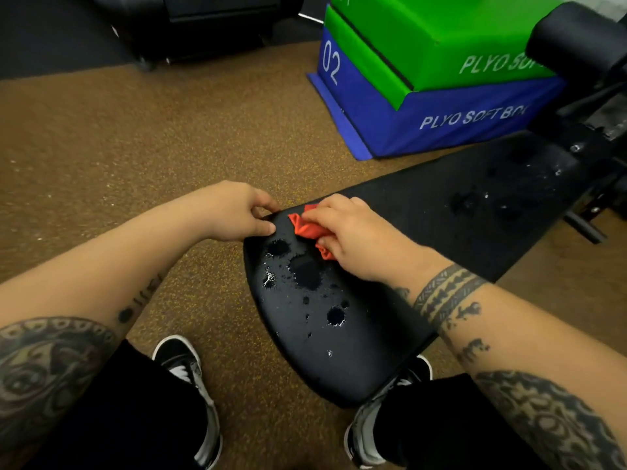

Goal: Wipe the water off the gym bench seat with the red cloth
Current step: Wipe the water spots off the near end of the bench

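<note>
Right hand [349, 239]: palm down, fingers curled over a bunched red cloth [305, 229] and holding it against the gym bench seat [342, 354]. Crumpled folds of the cloth show past the fingertips and below the thumb side. The right forearm reaches in from the lower right, across the seat.

Left hand [237, 212]: just beside the cloth, to its left, not touching it. Its thumb and forefinger are curled and pinch the seat's far-left edge. The left forearm enters from the lower left, over the floor [135, 147].

The seat is a black padded surface with a matte, finely grained cover and a rounded near end, narrowing away from the hands toward the upper right. Water puddles [305, 271], dark and glossy with irregular rims, lie on it just below both hands, with smaller drops nearer the person. More wet patches [466, 200] sit beyond the right hand.

The floor is brown, speckled and granular. Two black shoes [183, 368] stand on either side of the seat's near end. Beyond the hands, a green soft box [441, 45] is stacked on a blue soft box [441, 123].
</note>
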Action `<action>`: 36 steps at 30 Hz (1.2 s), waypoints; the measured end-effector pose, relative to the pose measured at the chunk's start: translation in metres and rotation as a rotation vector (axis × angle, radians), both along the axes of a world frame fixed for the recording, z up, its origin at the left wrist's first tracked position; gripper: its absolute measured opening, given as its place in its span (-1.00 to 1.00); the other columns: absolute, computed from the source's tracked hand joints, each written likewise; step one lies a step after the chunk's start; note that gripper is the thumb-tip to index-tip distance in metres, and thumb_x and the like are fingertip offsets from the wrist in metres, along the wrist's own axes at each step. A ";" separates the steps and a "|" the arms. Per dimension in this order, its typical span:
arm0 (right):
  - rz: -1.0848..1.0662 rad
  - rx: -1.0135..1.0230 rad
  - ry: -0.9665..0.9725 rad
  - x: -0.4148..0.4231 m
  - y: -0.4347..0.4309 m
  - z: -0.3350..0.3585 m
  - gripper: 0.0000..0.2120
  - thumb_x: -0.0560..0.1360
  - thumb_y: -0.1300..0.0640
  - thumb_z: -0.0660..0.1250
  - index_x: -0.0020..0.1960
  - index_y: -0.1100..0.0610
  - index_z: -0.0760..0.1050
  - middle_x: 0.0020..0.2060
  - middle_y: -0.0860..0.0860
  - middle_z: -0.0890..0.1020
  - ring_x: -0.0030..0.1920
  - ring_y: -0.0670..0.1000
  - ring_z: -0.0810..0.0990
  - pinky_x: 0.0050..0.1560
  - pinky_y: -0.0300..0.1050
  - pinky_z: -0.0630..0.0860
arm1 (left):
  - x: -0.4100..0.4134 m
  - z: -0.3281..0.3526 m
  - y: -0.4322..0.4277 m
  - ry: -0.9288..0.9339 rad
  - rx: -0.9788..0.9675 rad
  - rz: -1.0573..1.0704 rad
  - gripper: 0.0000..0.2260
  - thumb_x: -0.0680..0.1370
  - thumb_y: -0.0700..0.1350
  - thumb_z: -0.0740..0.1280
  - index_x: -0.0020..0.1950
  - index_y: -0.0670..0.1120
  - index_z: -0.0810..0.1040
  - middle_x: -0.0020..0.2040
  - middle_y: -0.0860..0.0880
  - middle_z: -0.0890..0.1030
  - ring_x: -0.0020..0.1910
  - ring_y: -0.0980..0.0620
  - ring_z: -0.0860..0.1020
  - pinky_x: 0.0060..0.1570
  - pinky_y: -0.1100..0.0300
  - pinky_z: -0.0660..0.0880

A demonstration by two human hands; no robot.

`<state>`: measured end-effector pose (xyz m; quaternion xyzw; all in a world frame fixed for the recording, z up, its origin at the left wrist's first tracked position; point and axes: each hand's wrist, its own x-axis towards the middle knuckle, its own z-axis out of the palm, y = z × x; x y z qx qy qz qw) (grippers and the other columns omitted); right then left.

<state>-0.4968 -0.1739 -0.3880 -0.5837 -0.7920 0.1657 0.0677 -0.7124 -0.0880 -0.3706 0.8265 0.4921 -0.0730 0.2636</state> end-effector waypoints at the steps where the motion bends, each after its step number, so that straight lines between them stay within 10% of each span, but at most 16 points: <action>1: -0.010 0.013 0.009 -0.001 -0.006 -0.006 -0.59 0.58 0.17 0.29 0.40 -0.04 0.45 0.25 -0.03 0.47 0.14 0.11 0.42 0.27 0.02 0.42 | -0.001 -0.001 -0.002 0.000 0.003 0.006 -0.60 0.53 0.08 0.39 0.38 0.18 0.51 0.19 0.03 0.67 0.19 -0.03 0.59 0.23 0.12 0.48; 10: 0.054 -0.037 0.069 0.016 -0.028 0.020 -0.67 0.49 0.23 0.33 0.19 -0.07 0.56 0.09 -0.05 0.58 0.12 0.02 0.56 0.18 0.06 0.50 | -0.011 -0.015 -0.023 -0.210 -0.065 0.208 -0.62 0.58 -0.02 0.36 0.41 0.11 0.48 0.27 0.01 0.63 0.21 0.00 0.58 0.14 0.18 0.45; 17: -0.005 0.082 0.044 0.000 -0.036 -0.006 -0.65 0.51 0.25 0.32 0.25 -0.01 0.54 0.12 -0.02 0.57 0.05 0.15 0.51 0.18 0.00 0.43 | -0.013 -0.028 -0.021 -0.473 -0.327 0.442 -0.66 0.56 -0.24 0.37 0.25 0.13 0.55 0.19 0.01 0.65 0.18 -0.10 0.61 0.10 -0.13 0.58; 32: 0.094 0.001 -0.102 0.006 -0.080 0.005 -0.69 0.48 0.07 0.18 0.19 -0.05 0.51 0.05 0.02 0.54 0.02 0.18 0.52 0.05 0.15 0.51 | -0.015 -0.019 -0.012 -0.308 -0.244 0.223 -0.67 0.57 -0.19 0.38 0.25 0.16 0.51 0.06 0.20 0.64 0.00 -0.16 0.68 0.06 -0.17 0.62; 36: 0.160 -0.093 0.114 0.010 -0.103 0.013 -0.70 0.48 0.15 0.28 0.17 -0.05 0.57 0.04 -0.06 0.60 0.05 0.06 0.58 0.12 0.02 0.51 | -0.015 -0.021 -0.009 -0.316 -0.241 0.208 -0.67 0.56 -0.20 0.39 0.21 0.18 0.52 0.09 0.11 0.66 -0.09 -0.13 0.67 -0.02 -0.11 0.62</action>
